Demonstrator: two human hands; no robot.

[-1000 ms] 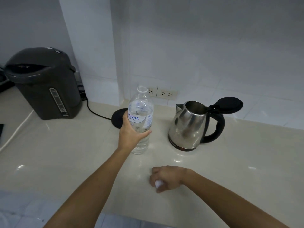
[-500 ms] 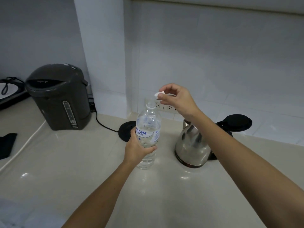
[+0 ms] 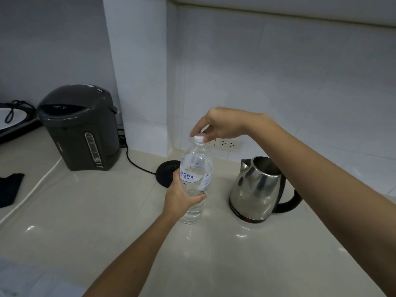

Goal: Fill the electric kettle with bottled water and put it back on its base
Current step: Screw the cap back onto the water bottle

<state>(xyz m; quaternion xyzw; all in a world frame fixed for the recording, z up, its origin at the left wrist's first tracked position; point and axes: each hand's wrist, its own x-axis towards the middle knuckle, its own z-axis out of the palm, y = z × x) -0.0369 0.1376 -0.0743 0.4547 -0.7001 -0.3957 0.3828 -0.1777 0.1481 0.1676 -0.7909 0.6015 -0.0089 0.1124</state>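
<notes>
Open counter (image 3: 219, 202) between bottle (image 3: 197, 166) and kettle (image 3: 255, 189)

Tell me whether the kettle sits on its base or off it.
Off. The kettle stands directly on the counter, right of the bottle; its black round base lies apart, behind the bottle, with nothing on it.

right hand (image 3: 222, 123) lowered from above the bottle (image 3: 196, 179), white cap (image 3: 198, 138) under its fingertips now seated on the neck

One each: bottle (image 3: 196, 161), cap (image 3: 199, 138), kettle (image 3: 255, 189) (base (image 3: 165, 175) too)
</notes>
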